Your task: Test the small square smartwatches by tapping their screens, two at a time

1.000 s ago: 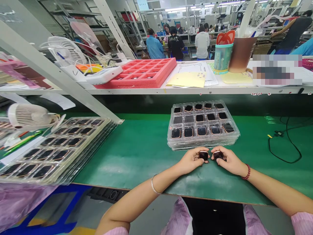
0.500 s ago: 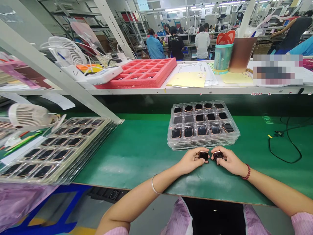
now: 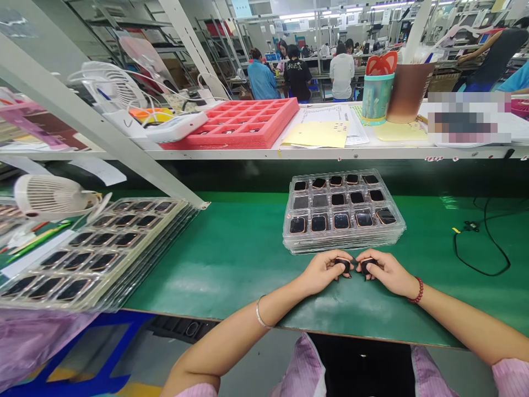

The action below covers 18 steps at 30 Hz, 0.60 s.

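My left hand [image 3: 326, 272] is closed around a small dark square device with a rounded edge [image 3: 343, 265], its thumb lying on the device. Close beside it, my right hand [image 3: 384, 272] grips a second dark device [image 3: 367, 266], thumb on top. A narrow gap separates the two devices. Just beyond both hands sits a stack of clear trays [image 3: 343, 240] on the green table [image 3: 231, 264]. Dark square devices with copper-coloured rims fill many of the top tray's compartments.
More stacked trays of devices [image 3: 99, 240] and a small white fan [image 3: 49, 197] stand at the left. A black cable [image 3: 481, 270] lies at the right. Beyond the table, a shelf edge [image 3: 314, 153] carries a red compartment tray [image 3: 248, 124] and cups.
Both devices have tilted in my fingers, and their dark faces show less than before. My hands have barely shifted.
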Each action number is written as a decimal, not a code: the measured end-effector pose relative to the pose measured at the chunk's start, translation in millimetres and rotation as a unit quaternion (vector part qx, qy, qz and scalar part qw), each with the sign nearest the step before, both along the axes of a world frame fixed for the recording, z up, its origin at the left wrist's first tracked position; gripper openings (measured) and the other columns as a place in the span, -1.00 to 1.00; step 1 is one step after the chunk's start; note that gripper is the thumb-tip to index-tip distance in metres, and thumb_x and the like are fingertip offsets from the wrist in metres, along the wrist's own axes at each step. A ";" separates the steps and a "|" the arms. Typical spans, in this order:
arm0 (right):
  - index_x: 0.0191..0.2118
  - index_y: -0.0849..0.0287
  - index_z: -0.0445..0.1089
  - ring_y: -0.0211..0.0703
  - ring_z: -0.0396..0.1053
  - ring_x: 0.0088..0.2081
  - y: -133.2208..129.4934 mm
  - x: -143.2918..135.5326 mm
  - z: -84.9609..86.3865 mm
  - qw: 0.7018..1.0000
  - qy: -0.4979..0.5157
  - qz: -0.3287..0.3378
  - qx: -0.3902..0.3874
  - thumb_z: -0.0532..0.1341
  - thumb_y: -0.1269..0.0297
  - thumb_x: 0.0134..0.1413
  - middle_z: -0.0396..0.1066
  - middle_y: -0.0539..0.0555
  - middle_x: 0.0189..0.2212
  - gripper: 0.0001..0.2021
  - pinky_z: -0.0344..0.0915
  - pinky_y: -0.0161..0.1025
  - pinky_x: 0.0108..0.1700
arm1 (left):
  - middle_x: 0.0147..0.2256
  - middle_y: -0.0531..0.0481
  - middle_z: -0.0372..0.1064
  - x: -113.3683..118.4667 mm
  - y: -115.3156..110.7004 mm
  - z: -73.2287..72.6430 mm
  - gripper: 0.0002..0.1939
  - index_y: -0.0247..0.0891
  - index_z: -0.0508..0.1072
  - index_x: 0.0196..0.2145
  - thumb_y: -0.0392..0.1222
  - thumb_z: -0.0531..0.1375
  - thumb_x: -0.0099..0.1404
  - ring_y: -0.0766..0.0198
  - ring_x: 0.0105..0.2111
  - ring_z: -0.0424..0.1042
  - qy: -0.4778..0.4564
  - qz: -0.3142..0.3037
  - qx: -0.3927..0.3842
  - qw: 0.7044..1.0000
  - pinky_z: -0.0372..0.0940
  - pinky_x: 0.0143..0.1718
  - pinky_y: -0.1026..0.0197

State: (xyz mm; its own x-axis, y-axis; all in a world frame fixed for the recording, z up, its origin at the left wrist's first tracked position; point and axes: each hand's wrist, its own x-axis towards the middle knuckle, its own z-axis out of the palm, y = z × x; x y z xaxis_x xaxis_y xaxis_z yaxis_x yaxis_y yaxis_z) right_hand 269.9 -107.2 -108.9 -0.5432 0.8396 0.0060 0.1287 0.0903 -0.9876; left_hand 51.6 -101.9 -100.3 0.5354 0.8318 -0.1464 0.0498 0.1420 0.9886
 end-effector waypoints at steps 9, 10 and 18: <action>-0.12 0.13 0.26 -0.19 0.35 -0.33 0.5 -0.4 -0.6 0.997 -0.049 -0.004 0.058 0.08 0.52 0.04 0.41 0.04 -0.35 -0.73 0.27 -0.28 -0.32 | -0.16 -0.17 0.40 1.3 1.3 -6.2 -0.62 -0.28 0.31 -0.02 -0.22 0.15 0.19 0.17 -0.27 0.48 -0.010 -0.003 -0.001 1.000 0.28 -0.41 0.28; -0.13 0.13 0.26 -0.19 0.36 -0.33 0.4 -0.3 -0.2 0.997 -0.051 -0.004 0.061 0.08 0.52 0.04 0.41 0.03 -0.35 -0.73 0.27 -0.28 -0.32 | -0.16 -0.17 0.41 1.2 1.3 -6.2 -0.62 -0.28 0.31 -0.01 -0.23 0.15 0.18 0.17 -0.26 0.48 -0.011 -0.003 -0.001 1.000 0.28 -0.41 0.28; -0.10 0.14 0.23 -0.16 0.36 -0.28 -1.0 -0.4 4.4 0.996 -0.055 0.006 0.067 0.11 0.52 -0.01 0.40 0.05 -0.32 -0.69 0.28 -0.26 -0.29 | -0.19 -0.10 0.41 0.1 0.3 -5.2 -0.49 -0.24 0.28 0.01 -0.41 0.18 0.06 0.25 -0.27 0.46 -0.048 -0.002 -0.013 0.999 0.28 -0.17 0.15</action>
